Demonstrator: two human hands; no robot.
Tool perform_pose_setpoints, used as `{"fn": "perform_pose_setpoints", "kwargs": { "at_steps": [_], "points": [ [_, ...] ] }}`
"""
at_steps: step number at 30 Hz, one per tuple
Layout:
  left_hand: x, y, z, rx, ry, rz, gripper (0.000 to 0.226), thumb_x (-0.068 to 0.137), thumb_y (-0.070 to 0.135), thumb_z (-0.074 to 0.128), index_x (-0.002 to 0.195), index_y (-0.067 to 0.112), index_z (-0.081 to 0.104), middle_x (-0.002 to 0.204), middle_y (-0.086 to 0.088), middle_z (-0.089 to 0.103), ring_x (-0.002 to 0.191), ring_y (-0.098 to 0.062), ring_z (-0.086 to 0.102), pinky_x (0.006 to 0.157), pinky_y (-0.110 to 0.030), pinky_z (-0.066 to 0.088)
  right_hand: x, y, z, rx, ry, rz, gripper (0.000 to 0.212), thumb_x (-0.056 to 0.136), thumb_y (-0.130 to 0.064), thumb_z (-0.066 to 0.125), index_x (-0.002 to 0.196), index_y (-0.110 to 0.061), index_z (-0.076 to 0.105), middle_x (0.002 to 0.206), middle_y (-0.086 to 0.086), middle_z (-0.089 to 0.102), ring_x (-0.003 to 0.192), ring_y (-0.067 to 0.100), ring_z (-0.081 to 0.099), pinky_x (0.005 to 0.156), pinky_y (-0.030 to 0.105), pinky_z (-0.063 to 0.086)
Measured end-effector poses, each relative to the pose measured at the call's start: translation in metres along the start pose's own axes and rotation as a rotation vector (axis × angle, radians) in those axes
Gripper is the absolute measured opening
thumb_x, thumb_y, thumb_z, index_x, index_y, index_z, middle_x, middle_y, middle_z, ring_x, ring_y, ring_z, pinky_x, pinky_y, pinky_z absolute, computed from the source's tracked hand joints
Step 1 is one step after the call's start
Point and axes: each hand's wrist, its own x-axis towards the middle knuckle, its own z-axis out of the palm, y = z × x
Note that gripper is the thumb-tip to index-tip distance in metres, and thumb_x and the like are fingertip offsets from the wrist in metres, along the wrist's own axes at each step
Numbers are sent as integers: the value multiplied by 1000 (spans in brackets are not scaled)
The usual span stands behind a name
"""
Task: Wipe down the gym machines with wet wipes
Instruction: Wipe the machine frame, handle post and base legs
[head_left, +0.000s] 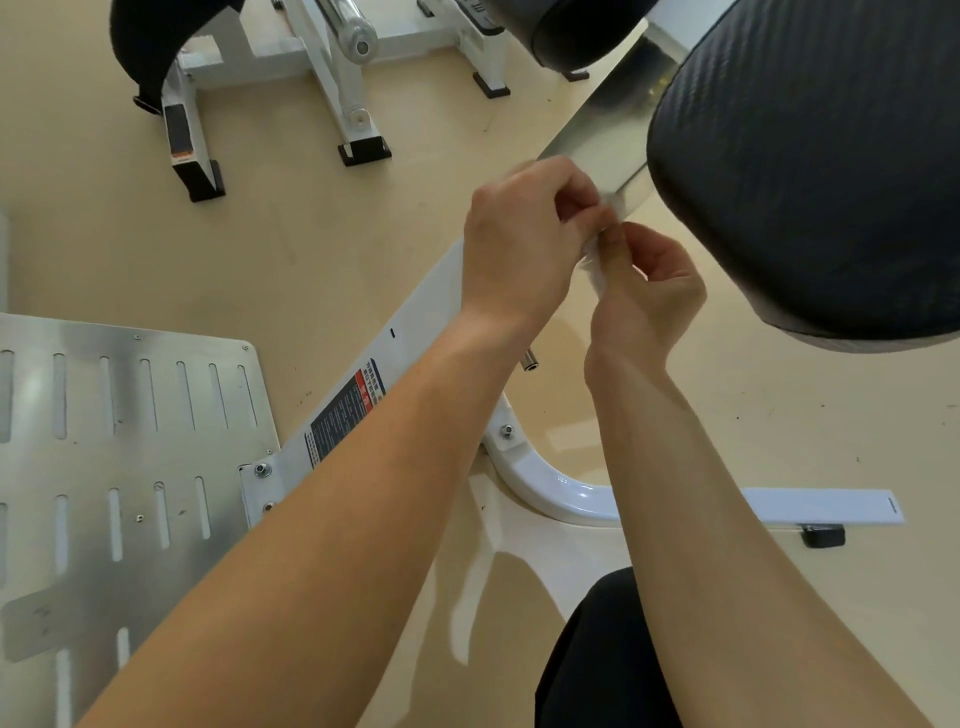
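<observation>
Crumpled white wet wipe (597, 273) pinched between both hands
Left hand (519, 234) and right hand (647, 296) clamp it at their fingertips, just beside black textured seat pad (810, 171)

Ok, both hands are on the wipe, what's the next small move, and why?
Probably draw the hands apart to open the wipe. The left hand and right hand both pinch it, and it shows only as a small bunched wad between them. Spread out, it would better cover the black seat pad just beside them.
</observation>
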Motion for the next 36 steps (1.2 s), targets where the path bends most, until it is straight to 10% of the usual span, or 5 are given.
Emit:
{"fn": "perform_pose_setpoints", "kwargs": {
  "at_steps": [15, 20, 30, 36],
  "points": [
    [-61, -38, -54, -260, -10, -331, 13, 87, 16, 76, 99, 22, 74, 82, 10, 71, 74, 0, 66, 74, -16, 53, -48, 1, -8, -382, -476, -291, 29, 92, -4, 57, 96, -24, 77, 84, -16, 74, 84, 5, 70, 76, 22, 54],
    [-40, -56, -41, -53, 42, -279, 12, 87, 11, 70, 91, 22, 75, 80, 15, 67, 72, 5, 62, 68, -11, 48, -42, -1, -15, -416, -373, -325, 29, 90, -6, 52, 88, -23, 75, 82, -17, 72, 81, 6, 67, 68, 21, 50],
    [-70, -58, -37, 38, -30, -140, 37, 90, 15, 49, 117, 11, 75, 128, -3, 68, 121, -12, 61, 105, -23, 44, -38, 18, -20, -579, -435, -348, 28, 86, -5, 49, 82, -24, 69, 80, -14, 70, 71, 7, 62, 70, 32, 52],
    [-65, -68, -27, 76, 106, -132, 16, 91, 21, 71, 102, 13, 79, 105, 0, 71, 99, -17, 64, 89, -29, 50, -38, 20, -22, -581, -443, -350, 27, 87, -5, 50, 82, -24, 69, 79, -14, 69, 70, 7, 61, 67, 28, 50]
  ]
}}
